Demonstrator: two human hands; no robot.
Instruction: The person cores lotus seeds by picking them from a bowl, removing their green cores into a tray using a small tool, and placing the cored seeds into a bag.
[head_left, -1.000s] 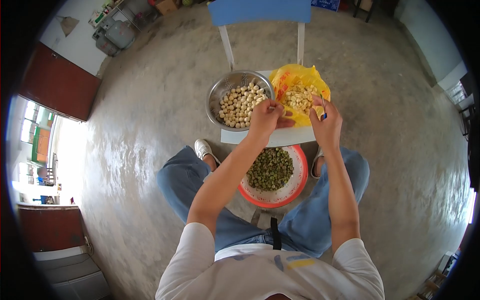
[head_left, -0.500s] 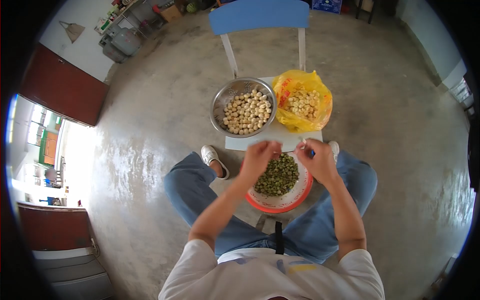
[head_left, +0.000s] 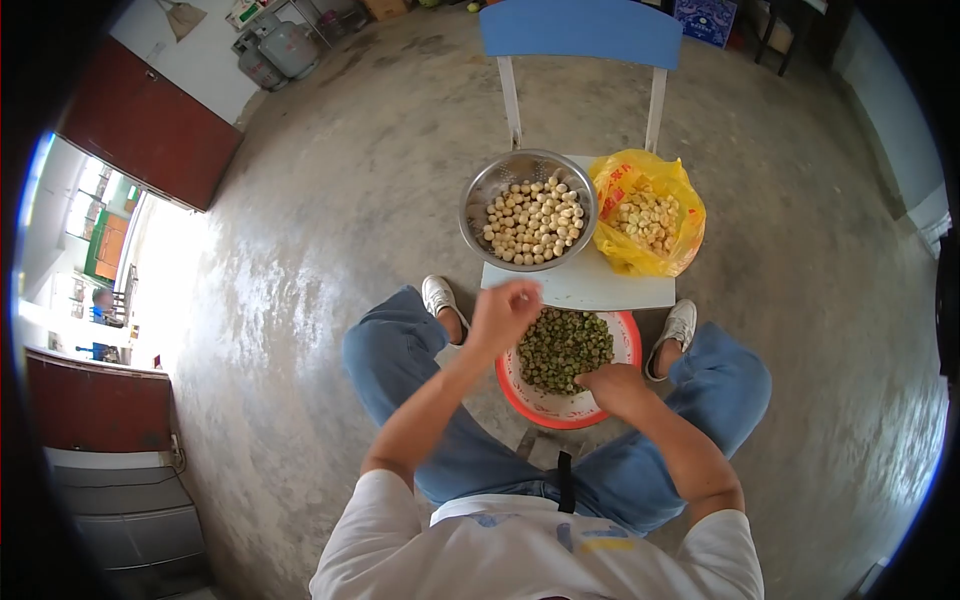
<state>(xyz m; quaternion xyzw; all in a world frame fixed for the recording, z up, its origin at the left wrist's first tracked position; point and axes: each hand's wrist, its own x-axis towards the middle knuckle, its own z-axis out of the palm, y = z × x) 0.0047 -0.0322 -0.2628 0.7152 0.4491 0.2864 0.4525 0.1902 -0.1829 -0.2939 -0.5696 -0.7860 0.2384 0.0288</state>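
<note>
Probably for easy reach, the red-rimmed basin (head_left: pixel 567 423) of green pieces (head_left: pixel 560 350) sits just right of frame centre, between my feet; the colander (head_left: pixel 480 195) and yellow bag (head_left: pixel 612 248) share the seat (head_left: pixel 630 292) above. Right hand (head_left: pixel 618 391): part-curled, fingertips at the green pieces, grip hidden. Left hand (head_left: pixel 503 314): loosely curled by the basin's upper-left rim, blurred; cannot tell whether it holds anything
</note>
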